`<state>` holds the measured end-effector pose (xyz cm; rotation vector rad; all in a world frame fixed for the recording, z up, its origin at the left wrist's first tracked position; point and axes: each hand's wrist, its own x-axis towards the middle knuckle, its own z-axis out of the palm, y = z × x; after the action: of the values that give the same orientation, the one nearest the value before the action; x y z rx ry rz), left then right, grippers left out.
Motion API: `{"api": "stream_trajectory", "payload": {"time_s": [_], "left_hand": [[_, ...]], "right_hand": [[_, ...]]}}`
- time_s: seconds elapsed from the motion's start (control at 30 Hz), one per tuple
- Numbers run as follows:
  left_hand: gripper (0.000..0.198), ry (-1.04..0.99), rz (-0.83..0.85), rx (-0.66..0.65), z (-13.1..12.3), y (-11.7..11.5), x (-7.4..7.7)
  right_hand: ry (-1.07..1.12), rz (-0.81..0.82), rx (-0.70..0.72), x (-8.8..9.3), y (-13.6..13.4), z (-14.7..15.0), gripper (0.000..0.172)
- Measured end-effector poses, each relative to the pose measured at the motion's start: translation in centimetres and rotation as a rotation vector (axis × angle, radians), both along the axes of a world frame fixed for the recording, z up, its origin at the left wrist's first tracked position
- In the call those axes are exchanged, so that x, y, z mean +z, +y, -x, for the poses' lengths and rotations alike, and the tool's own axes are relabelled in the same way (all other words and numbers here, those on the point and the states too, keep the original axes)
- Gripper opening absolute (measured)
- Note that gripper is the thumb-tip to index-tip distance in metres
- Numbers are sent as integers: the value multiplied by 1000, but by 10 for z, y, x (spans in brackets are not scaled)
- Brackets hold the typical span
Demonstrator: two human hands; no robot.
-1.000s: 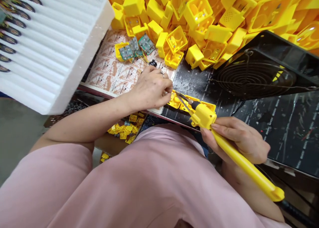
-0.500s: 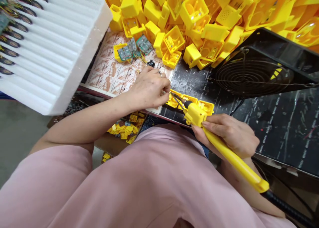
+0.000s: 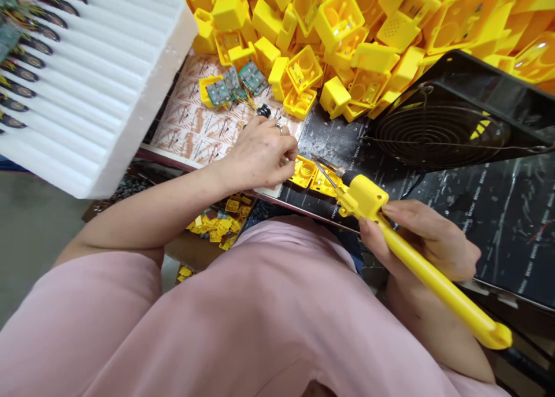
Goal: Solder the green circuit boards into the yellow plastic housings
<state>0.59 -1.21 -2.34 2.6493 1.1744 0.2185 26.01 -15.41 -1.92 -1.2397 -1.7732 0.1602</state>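
My left hand (image 3: pixel 260 154), a ring on one finger, is closed with its fingertips pinched at the left edge of a small open yellow plastic housing (image 3: pixel 313 176) near the bench's front edge. What the fingertips pinch is too small to make out. My right hand (image 3: pixel 427 241) grips a long yellow soldering iron (image 3: pixel 416 258) like a pen. Its metal tip (image 3: pixel 323 164) hovers just above the housing, a little right of my left fingertips.
A big heap of yellow housings (image 3: pixel 347 27) covers the back of the bench. Green circuit boards (image 3: pixel 236 82) lie beside it. A white foam tray (image 3: pixel 87 79) sits at the left, a black fan (image 3: pixel 437 134) at the right. Small yellow parts (image 3: pixel 219 221) lie below the bench edge.
My right hand has drawn the soldering iron back to the right and slightly up, so its tip has left my left fingertips. The left hand has stayed put.
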Motion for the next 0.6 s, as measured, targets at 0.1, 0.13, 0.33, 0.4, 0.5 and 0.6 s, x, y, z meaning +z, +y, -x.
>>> {"api": "stream_trajectory", "payload": {"time_s": [0.1, 0.13, 0.33, 0.4, 0.5, 0.6], "left_hand": [[27, -116, 13, 32, 9, -4, -3], [37, -184, 18, 53, 14, -6, -3], [40, -470, -14, 283, 36, -25, -15], [23, -507, -34, 301, 32, -31, -22], [13, -540, -77, 295, 23, -34, -29], [15, -501, -53, 221, 23, -30, -29]], "right_hand": [[64, 15, -46, -7, -3, -1, 53], [56, 18, -55, -10, -4, -3, 59], [40, 47, -106, -24, -8, -16, 67], [60, 60, -135, -25, -8, -16, 63], [113, 47, -141, -23, -7, -12, 54], [209, 11, -63, -19, -6, -13, 47]]}}
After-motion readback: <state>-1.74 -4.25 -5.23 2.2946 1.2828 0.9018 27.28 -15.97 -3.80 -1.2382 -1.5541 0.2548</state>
